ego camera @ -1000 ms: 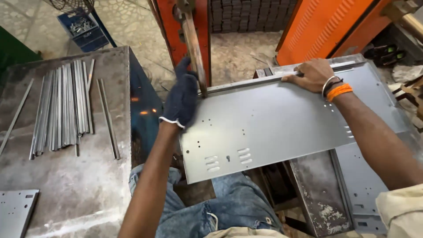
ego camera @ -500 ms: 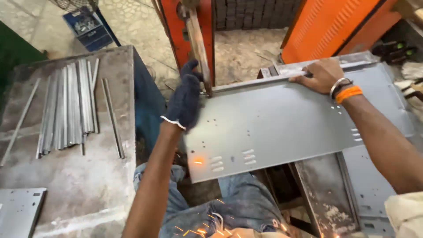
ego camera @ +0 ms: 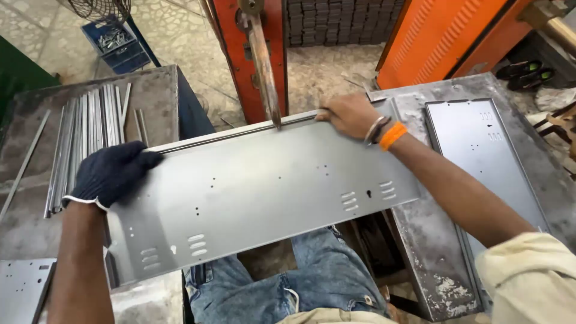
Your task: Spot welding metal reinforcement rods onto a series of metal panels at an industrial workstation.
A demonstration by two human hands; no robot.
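A grey sheet-metal panel (ego camera: 258, 192) with small holes and louvre slots lies across my lap between two tables. My left hand (ego camera: 111, 174), in a dark blue glove, presses on the panel's far left edge. My right hand (ego camera: 348, 114), bare with an orange wristband, grips the panel's far edge and the thin strip along it. A copper-coloured welding arm (ego camera: 264, 66) comes down from the orange machine and touches that far edge between my hands.
Several thin metal strips (ego camera: 90, 138) lie on the left steel table (ego camera: 36, 228). Another punched panel (ego camera: 486, 162) rests on the right table. A blue crate (ego camera: 117, 42) stands on the floor behind. Orange machine housings (ego camera: 444, 36) rise ahead. Part of a flat plate (ego camera: 18, 288) shows at lower left.
The panel has slid to the left under the welding arm. My left hand moved left along the far edge, and my right hand came in closer to the arm. The sparks have stopped.
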